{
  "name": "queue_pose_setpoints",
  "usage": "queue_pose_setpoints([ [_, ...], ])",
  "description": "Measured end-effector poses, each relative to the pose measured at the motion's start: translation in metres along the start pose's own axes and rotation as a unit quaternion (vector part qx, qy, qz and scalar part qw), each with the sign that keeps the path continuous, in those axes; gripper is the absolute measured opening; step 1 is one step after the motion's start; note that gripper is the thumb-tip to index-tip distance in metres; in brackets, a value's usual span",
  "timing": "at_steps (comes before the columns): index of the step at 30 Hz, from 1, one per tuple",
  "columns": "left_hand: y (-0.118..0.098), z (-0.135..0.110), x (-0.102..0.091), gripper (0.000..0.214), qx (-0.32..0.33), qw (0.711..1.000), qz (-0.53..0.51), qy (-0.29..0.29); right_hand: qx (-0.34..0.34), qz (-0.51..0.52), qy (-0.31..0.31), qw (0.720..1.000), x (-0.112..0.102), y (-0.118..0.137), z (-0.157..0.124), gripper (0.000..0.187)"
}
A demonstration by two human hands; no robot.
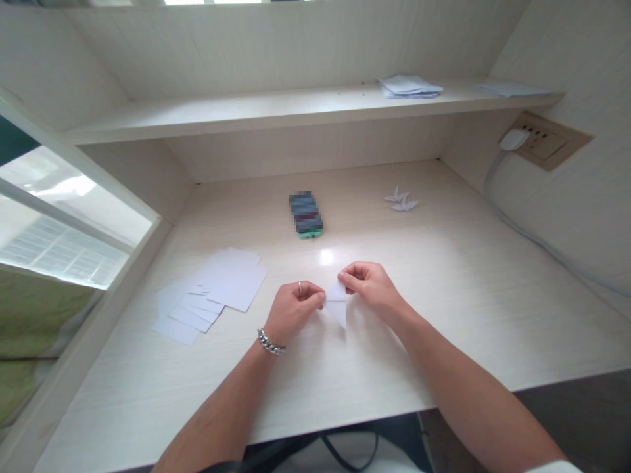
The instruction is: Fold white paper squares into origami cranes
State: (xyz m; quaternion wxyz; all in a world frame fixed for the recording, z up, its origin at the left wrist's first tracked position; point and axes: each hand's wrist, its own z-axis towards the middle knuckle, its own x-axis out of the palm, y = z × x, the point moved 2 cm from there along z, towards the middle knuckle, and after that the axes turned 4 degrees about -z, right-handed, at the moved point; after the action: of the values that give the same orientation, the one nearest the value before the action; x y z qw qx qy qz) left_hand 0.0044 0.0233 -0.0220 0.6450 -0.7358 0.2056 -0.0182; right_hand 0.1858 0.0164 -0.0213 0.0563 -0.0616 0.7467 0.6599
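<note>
A small piece of folded white paper (337, 307) is held between my two hands just above the desk, one point of it hanging toward me. My left hand (297, 307), with a ring and a chain bracelet, pinches its left edge between thumb and fingers. At its upper right corner, my right hand (369, 284) pinches the paper with thumb and forefinger. To the left lie several loose white paper sheets (236, 279), fanned out and overlapping. Farther back on the right sit small folded paper cranes (404, 205), close together.
A phone with a blurred screen (306, 213) lies beyond my hands. The shelf (246, 108) above carries a stack of folded papers (410, 86) and a flat sheet (515, 89). On the right wall, a white plug (514, 139) trails a cable (537, 242) down over the desk (473, 295).
</note>
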Motion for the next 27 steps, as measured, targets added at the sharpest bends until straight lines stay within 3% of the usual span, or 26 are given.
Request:
queue_pose_setpoints([
  [12, -0.002, -0.001, -0.002, 0.009, -0.018, 0.999, -0.027, -0.005, 0.004, 0.023, -0.019, 1.0, -0.008, 0.004, -0.001, 0.024],
  [17, -0.003, -0.002, -0.005, 0.007, -0.015, 0.999, -0.044, -0.025, 0.001, 0.043, -0.057, 0.997, -0.016, 0.003, 0.0, 0.026],
  [24, -0.004, -0.002, 0.0, 0.011, -0.008, 1.0, -0.003, 0.004, 0.006, 0.018, -0.018, 1.0, -0.009, 0.004, -0.001, 0.026],
  [27, -0.001, -0.001, -0.002, 0.008, -0.003, 1.0, 0.001, 0.007, 0.004, 0.027, -0.034, 0.999, -0.011, 0.002, 0.001, 0.027],
])
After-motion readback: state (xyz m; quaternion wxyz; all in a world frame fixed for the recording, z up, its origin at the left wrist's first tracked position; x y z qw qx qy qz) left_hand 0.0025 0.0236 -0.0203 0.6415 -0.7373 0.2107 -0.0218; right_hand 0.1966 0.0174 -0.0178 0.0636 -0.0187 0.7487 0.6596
